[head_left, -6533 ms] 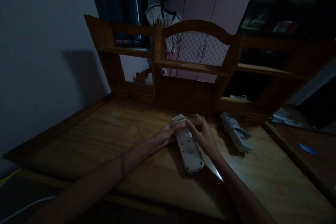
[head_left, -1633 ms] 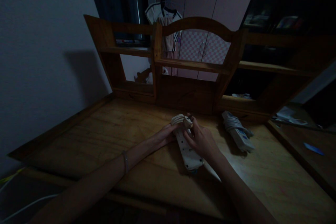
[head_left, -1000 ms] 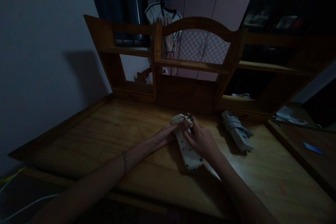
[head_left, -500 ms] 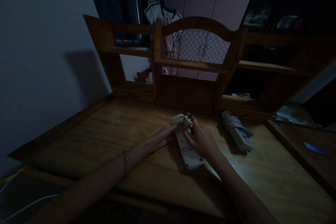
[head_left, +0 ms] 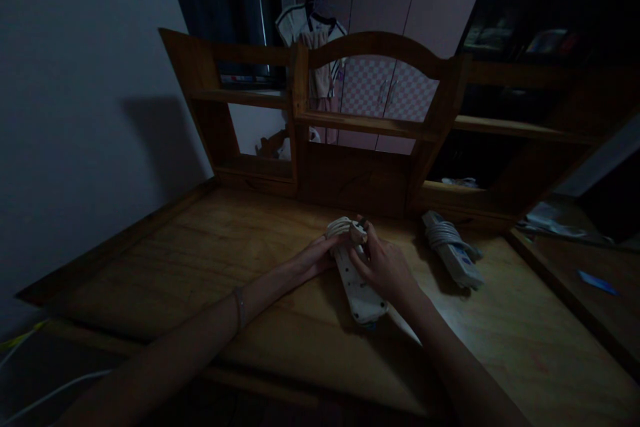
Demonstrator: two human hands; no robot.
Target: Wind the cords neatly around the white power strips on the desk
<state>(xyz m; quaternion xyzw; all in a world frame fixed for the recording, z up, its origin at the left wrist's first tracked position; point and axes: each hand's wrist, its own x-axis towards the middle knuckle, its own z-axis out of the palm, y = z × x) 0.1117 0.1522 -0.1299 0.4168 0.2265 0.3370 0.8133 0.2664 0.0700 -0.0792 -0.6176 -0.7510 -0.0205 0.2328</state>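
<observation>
A white power strip [head_left: 359,287] lies on the wooden desk [head_left: 210,260], its cord wound in loops [head_left: 339,227] around the far end. My left hand [head_left: 316,255] grips the strip's left side near those loops, fingers curled on it. My right hand [head_left: 384,267] is closed on the strip's plug [head_left: 358,232], holding it over the cord loops at the far end. The room is dim.
A second power strip [head_left: 453,250] with its cord wrapped round it lies to the right. A wooden shelf unit [head_left: 360,120] stands along the desk's back. A blue card [head_left: 593,281] lies at far right. White cables [head_left: 45,397] hang off the near left edge.
Since the earliest frame my right hand has taken the plug and brought it over the cord loops. In the last second and a half nothing has visibly moved.
</observation>
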